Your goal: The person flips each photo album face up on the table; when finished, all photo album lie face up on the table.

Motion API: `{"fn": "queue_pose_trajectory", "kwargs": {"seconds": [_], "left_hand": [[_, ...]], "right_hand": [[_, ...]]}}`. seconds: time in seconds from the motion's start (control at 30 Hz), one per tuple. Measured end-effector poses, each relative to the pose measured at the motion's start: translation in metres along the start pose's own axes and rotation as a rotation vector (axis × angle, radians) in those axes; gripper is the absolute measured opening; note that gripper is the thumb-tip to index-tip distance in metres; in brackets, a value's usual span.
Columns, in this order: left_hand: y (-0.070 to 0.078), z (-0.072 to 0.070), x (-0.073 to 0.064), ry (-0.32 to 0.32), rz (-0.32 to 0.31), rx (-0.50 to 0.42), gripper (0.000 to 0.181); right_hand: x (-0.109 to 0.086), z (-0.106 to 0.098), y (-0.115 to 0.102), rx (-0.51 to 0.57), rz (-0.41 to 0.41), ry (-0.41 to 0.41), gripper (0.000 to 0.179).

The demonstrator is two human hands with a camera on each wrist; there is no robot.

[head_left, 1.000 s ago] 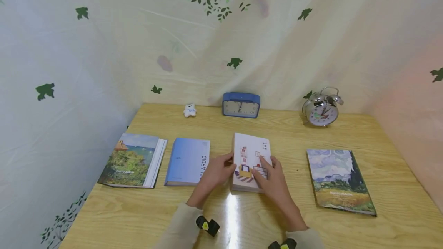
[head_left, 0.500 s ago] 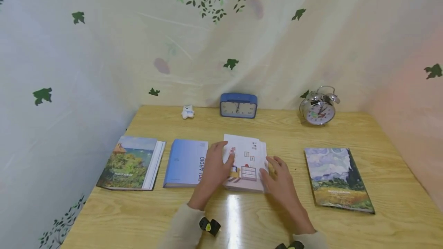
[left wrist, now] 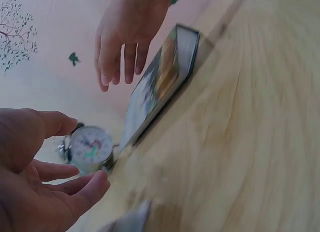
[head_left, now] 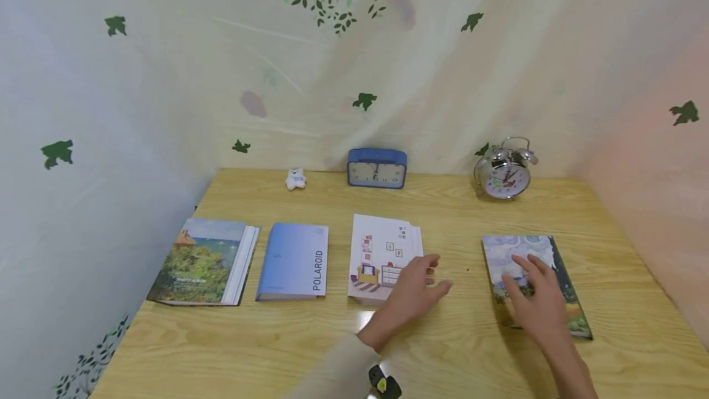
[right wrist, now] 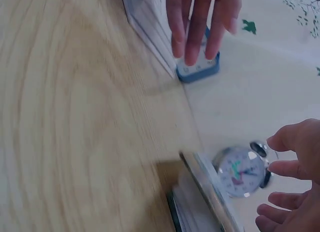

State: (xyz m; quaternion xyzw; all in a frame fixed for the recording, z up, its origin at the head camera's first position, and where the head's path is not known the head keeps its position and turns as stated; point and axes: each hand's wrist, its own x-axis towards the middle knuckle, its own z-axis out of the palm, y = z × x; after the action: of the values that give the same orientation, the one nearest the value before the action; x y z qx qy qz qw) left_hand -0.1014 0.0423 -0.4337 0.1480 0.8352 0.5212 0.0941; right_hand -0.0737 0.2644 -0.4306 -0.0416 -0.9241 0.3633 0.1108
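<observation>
My left hand [head_left: 412, 291] hovers over the lower right part of a white illustrated book [head_left: 373, 257], fingers extended to the right and holding nothing. A pale edge shows along the book's right side. Farther right, my right hand [head_left: 537, 300] hangs above a photo album [head_left: 498, 251] with a painted landscape cover, its fingers spread and loosely bent. In the left wrist view a gap shows between the right hand [left wrist: 132, 36] and the album [left wrist: 160, 76]. The right wrist view has the fingers [right wrist: 285, 169] of the right hand apart with nothing between them.
Left of the white book lie a blue POLAROID album [head_left: 293, 260] and another landscape photo album [head_left: 202, 260]. Along the back of the wooden table [head_left: 443, 356] stand a small white bear figure [head_left: 296, 178], a blue clock [head_left: 376, 168] and a silver twin-bell alarm clock [head_left: 504, 174].
Both hands have let go of the white book. The right hand has moved right, over the landscape album, and the left hand has shifted right across the book's lower corner.
</observation>
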Motion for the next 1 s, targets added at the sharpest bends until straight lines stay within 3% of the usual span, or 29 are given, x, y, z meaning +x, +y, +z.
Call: {"fn": "queue_pose_trajectory", "kwargs": {"seconds": [0.17, 0.33, 0.6, 0.77, 0.87, 1.0], "left_hand": [[0.009, 0.034, 0.002, -0.133, -0.125, -0.106, 0.061], [0.009, 0.059, 0.008, -0.169, -0.199, -0.162, 0.064], [0.014, 0.089, 0.024, -0.138, -0.191, -0.17, 0.072], [0.017, 0.1, 0.028, -0.121, -0.224, -0.208, 0.069], [0.016, 0.105, 0.027, -0.1, -0.197, -0.167, 0.067], [0.017, 0.109, 0.027, -0.055, -0.085, 0.008, 0.064]], "right_hand": [[-0.005, -0.026, 0.023, -0.043, 0.093, 0.032, 0.052], [-0.007, -0.04, 0.044, -0.08, 0.164, -0.011, 0.06], [-0.002, -0.052, 0.075, -0.097, 0.125, -0.197, 0.072], [0.004, -0.057, 0.082, -0.086, 0.226, -0.317, 0.078], [0.006, -0.059, 0.085, -0.089, 0.323, -0.324, 0.078], [0.003, -0.06, 0.091, -0.005, 0.388, -0.249, 0.071]]}}
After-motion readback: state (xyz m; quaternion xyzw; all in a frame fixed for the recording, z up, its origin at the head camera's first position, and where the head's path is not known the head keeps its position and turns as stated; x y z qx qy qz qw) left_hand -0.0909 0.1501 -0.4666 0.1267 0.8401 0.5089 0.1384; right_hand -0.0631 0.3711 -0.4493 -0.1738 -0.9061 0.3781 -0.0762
